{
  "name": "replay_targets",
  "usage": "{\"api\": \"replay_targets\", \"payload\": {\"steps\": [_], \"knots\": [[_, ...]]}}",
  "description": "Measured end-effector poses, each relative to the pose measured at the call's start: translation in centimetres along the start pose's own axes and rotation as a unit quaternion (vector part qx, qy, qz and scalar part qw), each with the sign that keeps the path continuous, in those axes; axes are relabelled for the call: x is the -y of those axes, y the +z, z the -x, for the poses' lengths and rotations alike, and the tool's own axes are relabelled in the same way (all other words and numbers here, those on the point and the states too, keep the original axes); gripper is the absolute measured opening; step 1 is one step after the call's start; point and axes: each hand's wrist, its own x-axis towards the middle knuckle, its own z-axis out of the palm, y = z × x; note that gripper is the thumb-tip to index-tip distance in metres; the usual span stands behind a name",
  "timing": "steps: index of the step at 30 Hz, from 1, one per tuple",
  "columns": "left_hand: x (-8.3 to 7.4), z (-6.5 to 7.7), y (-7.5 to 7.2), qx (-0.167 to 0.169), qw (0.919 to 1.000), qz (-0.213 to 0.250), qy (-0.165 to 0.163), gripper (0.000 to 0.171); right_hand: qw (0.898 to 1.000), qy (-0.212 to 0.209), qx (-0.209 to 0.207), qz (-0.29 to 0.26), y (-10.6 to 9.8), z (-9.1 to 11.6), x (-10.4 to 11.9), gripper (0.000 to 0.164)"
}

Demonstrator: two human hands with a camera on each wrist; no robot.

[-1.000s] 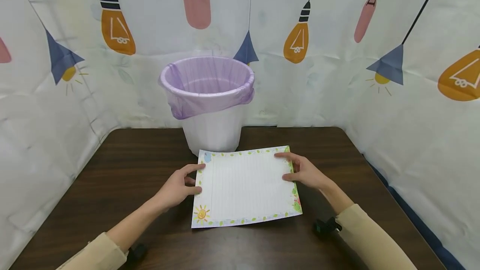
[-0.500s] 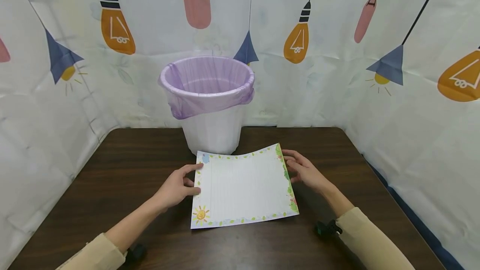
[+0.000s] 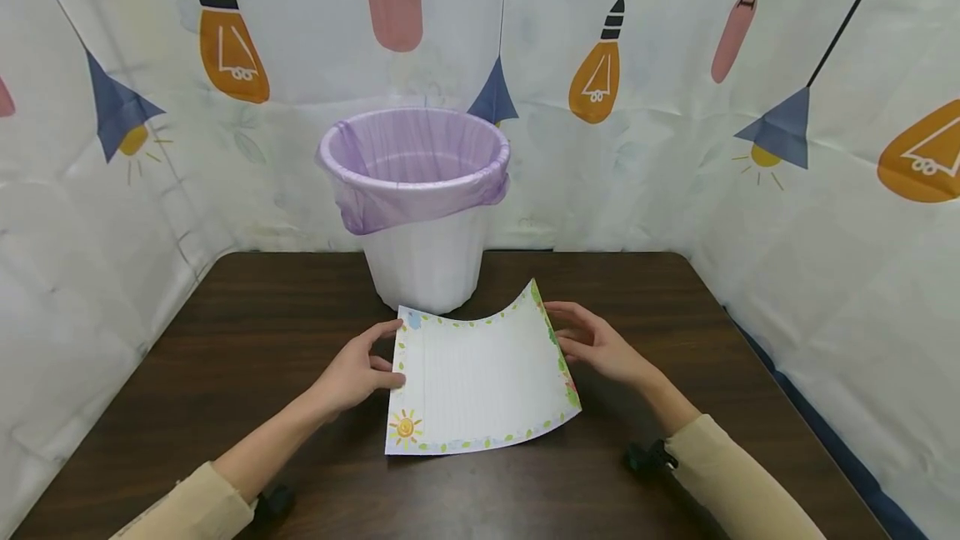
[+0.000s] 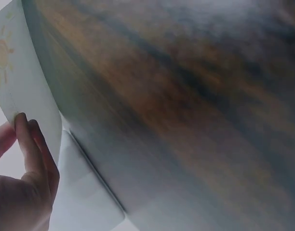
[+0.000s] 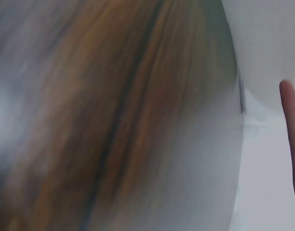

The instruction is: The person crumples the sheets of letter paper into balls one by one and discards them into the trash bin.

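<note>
A sheet of lined writing paper (image 3: 480, 382) with a leafy border and a printed sun stands over the table in the head view, its right side bent upward. My left hand (image 3: 351, 377) pinches its left edge between thumb and fingers; the left wrist view shows this hand (image 4: 29, 178) by the sun corner. At the right edge, my right hand (image 3: 603, 348) has its fingers against or behind the sheet, and the fingertips are partly hidden. A single straight finger (image 5: 291, 120) shows in the right wrist view beside the paper's pale surface.
Behind the paper stands a white bin (image 3: 427, 261) lined with a purple bag (image 3: 420, 202). The dark wooden table (image 3: 270, 307) has rounded back corners. A white curtain (image 3: 660, 182) printed with lamps and bulbs surrounds it.
My right hand has let its pinch on the right edge go and moved slightly left against it. The sheet now bows upward on the right. My left hand stays nearly still.
</note>
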Motion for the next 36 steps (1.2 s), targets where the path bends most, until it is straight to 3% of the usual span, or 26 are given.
{"api": "replay_targets", "payload": {"steps": [5, 10, 17, 28, 33, 36], "knots": [[0.0, -0.2, 0.1, 0.001, 1.0000, 0.000, 0.002, 0.084, 0.998, -0.040, 0.008, 0.049, 1.1, -1.2, 0.4, 0.059], [0.0, -0.5, 0.3, 0.003, 1.0000, -0.001, 0.000, 0.085, 0.991, -0.043, -0.002, 0.129, 2.1, -2.1, 0.5, 0.060], [-0.2, -0.7, 0.6, 0.010, 0.9996, 0.025, 0.006, 0.090, 0.981, -0.057, 0.021, 0.186, 4.1, -3.2, 0.4, 0.057], [-0.7, -0.9, 1.1, 0.014, 0.9976, 0.068, -0.002, 0.084, 0.965, 0.003, 0.049, 0.258, 6.3, -4.7, 0.4, 0.053], [-1.1, -1.0, 1.3, 0.010, 0.9960, 0.089, -0.004, 0.069, 0.959, 0.042, 0.053, 0.277, 6.9, -5.0, 0.4, 0.053], [-1.1, -1.1, 1.3, 0.016, 0.9937, 0.111, 0.004, 0.055, 0.961, 0.058, 0.049, 0.265, 7.1, -5.0, 0.4, 0.052]]}}
